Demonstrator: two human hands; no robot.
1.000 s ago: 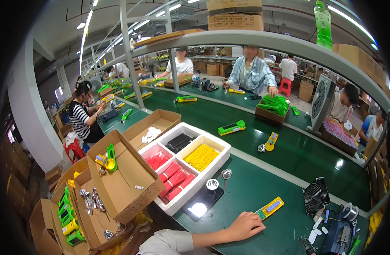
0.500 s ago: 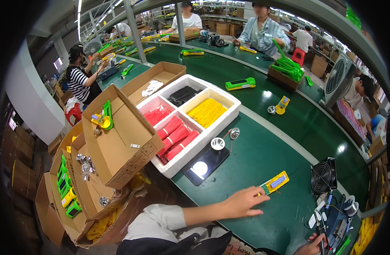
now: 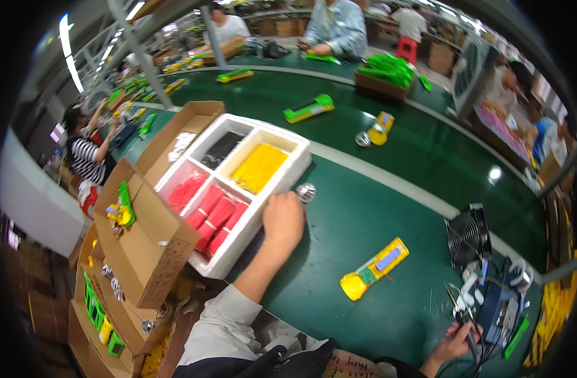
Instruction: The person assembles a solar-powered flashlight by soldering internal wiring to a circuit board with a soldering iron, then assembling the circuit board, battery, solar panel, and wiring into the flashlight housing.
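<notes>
My left hand [image 3: 284, 217] is at the right edge of the white foam tray [image 3: 293, 165], its fingers curled down and mostly hidden. Just past its fingertips sits a shiny lamp reflector [image 3: 306, 192]; the second reflector and most of the phone are covered by the hand and forearm. My right hand [image 3: 453, 345], at the lower right, grips a soldering iron [image 3: 470, 334] by its dark handle. Between the hands, a yellow flashlight half-shell [image 3: 352, 286] lies open on the green table [image 3: 339, 220], with a green circuit board and a purple-blue battery inside.
Red, black and yellow wires fill the tray's compartments. Cardboard boxes [image 3: 147, 252] with flashlight parts stack at left. A small black fan [image 3: 468, 236] and blue soldering station [image 3: 497, 309] stand at right. Beyond runs a conveyor [image 3: 427, 145] carrying flashlight parts. Co-workers sit farther off.
My left hand has left the yellow half-shell and moved left and away to the reflectors by the tray. The right hand still holds the soldering iron. The view has shifted.
</notes>
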